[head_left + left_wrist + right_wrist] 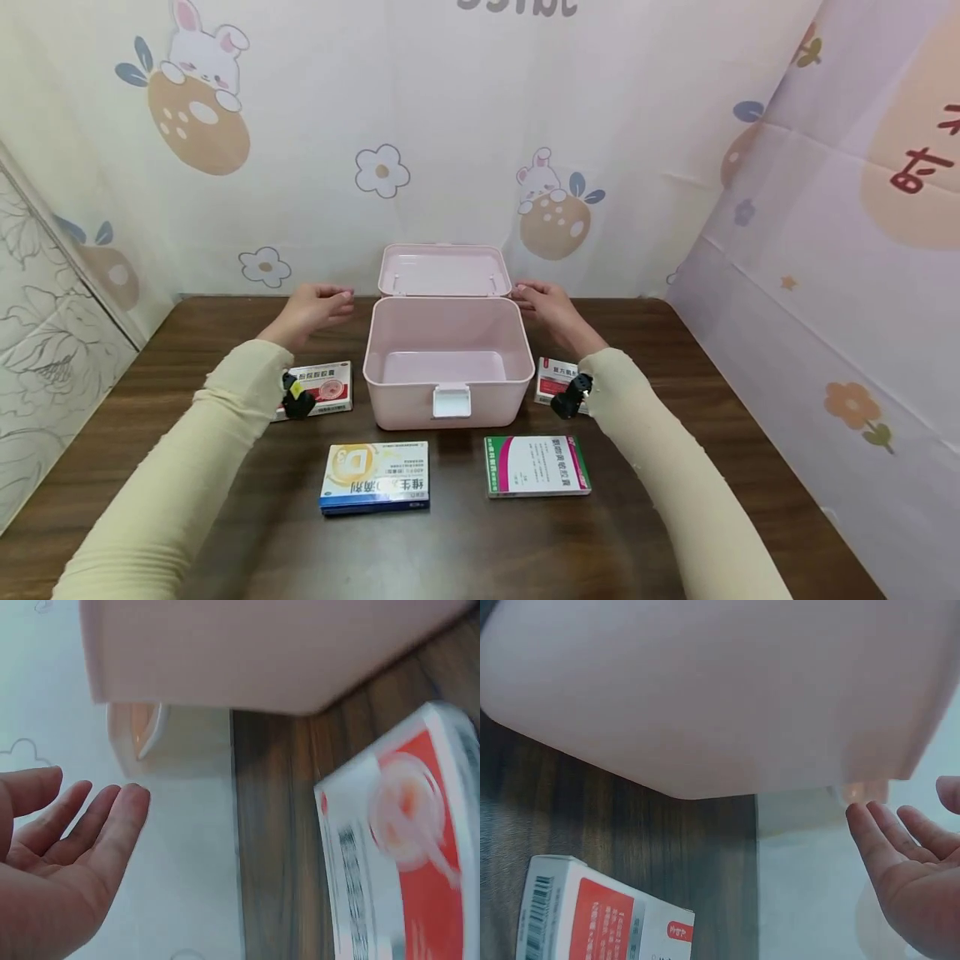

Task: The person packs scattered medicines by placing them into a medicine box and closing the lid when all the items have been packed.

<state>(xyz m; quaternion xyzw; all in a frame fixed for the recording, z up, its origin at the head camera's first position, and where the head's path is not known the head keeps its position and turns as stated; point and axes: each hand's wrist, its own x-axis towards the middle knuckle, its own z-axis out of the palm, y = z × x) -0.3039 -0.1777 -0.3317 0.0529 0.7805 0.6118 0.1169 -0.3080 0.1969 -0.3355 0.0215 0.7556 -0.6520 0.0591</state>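
Note:
A pink plastic storage box (450,408) stands upright on the table, its lid (444,273) swung back and nothing visible inside. To the left of the box, my left hand (315,312) is raised with relaxed fingers, apart from the lid. My right hand (553,312) is at the lid's right edge; its fingertips look close to it, and whether they touch I cannot tell. In the left wrist view the fingers (112,832) hold nothing. The right wrist view shows the right fingers (877,832) loosely extended and holding nothing, beside the pink box (705,697).
Red-and-white medicine boxes lie on either side, one left (330,387) and one right (551,379), each partly hidden by a wrist. In front lie a blue-and-white vitamin D box (375,475) and a green-and-pink medicine box (536,467). A patterned curtain (450,150) hangs behind the table (465,558).

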